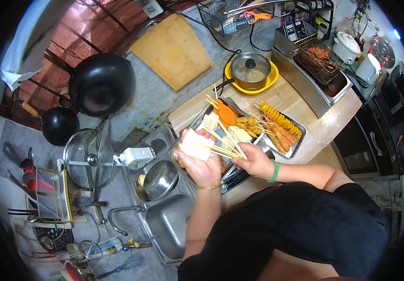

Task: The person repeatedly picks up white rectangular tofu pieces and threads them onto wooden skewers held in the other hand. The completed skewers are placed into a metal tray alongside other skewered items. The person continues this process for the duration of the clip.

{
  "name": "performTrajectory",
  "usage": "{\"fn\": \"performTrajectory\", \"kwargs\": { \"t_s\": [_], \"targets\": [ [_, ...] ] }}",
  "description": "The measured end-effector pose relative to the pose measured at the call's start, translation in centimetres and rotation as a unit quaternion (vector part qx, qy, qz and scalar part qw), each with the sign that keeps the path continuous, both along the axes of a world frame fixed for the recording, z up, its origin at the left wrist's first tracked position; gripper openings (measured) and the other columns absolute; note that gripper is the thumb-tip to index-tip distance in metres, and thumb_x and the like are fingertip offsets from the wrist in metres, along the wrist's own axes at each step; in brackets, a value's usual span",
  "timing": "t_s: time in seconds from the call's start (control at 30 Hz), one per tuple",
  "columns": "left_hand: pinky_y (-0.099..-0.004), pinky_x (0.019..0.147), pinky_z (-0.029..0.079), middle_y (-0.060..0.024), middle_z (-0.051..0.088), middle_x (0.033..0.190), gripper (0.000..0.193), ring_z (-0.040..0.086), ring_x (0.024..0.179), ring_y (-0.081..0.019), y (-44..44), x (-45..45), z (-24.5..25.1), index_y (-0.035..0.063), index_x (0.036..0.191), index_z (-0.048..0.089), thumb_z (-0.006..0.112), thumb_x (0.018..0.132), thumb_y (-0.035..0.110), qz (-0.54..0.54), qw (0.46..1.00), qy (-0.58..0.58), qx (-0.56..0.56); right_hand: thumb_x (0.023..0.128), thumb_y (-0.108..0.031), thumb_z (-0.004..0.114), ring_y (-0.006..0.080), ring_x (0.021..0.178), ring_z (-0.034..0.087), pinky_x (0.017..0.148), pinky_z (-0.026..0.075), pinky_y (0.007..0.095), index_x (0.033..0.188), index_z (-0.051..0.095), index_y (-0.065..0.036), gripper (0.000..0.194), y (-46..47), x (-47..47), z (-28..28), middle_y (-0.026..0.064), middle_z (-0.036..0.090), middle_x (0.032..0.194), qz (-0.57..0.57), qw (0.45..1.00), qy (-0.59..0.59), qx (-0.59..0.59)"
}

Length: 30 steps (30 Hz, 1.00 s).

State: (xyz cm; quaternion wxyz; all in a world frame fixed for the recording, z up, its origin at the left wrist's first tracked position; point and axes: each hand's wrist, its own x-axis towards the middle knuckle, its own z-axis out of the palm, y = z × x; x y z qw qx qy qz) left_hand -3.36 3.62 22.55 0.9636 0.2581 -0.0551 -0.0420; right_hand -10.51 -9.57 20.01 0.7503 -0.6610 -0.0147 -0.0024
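My left hand (203, 167), with a gold bangle at the wrist, holds a white slab of food (195, 144) in its palm. Thin bamboo skewers (224, 151) run from the slab to my right hand (256, 161), whose fingers grip their ends; a green bead bracelet circles that wrist. Whether the tips pierce the slab is hard to tell. Beneath both hands lies a metal tray (172, 151) bearing orange slices (226, 117), browned nuggets (247, 123) and pale slices (241, 135). A smaller tray (301, 137) beside it carries skewered spiral-cut food (282, 120) and coated sticks (279, 138).
A deep fryer (303, 86) with food in its wire basket (319, 58) stands at the upper right. Near it, a lidded pot (250, 72) rests on a yellow dish (275, 78). To the left are a steel sink (168, 224), a metal bowl (161, 181) and a wok (100, 84).
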Motion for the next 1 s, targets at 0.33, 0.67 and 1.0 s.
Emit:
{"fn": "performTrajectory", "kwargs": {
  "t_s": [0.33,0.67,1.0],
  "targets": [
    [-0.0406,0.094,0.039,-0.0082,0.053,0.115,0.059,0.050,0.106,-0.0222,0.4,-0.7,-0.9,0.0111,0.130,0.040,0.040,0.091,0.054,0.020,0.999,0.024,-0.008,0.085,-0.005,0.058,0.0053,0.059,0.047,0.053,0.041,0.0225,0.083,0.052,-0.002,0.007,1.9,1.6,0.4,-0.0010,0.053,0.067,-0.018,0.996,-0.076,-0.035],
    [-0.0402,0.092,0.041,-0.0124,0.054,0.110,0.056,0.053,0.100,-0.0257,-1.5,-2.1,-2.8,0.0077,0.129,0.040,0.031,0.094,0.051,0.027,0.998,0.046,0.032,0.078,-0.010,0.064,0.0140,0.062,0.055,0.059,0.046,0.0307,0.080,0.056,0.001,0.014,1.9,1.6,-1.5,0.0138,0.060,0.068,-0.077,0.994,-0.044,-0.059],
    [-0.0427,0.094,0.035,-0.0112,0.058,0.106,0.027,0.053,0.099,-0.0268,9.1,0.9,-11.9,0.0041,0.102,0.061,0.059,0.077,0.015,0.067,0.430,-0.218,0.873,0.083,-0.001,0.059,0.0057,0.060,0.051,0.054,0.044,0.0184,0.097,0.058,0.001,0.013,-5.6,-1.7,-4.0,0.0017,0.060,0.080,-0.087,0.989,0.039,0.112]
  ]
}}
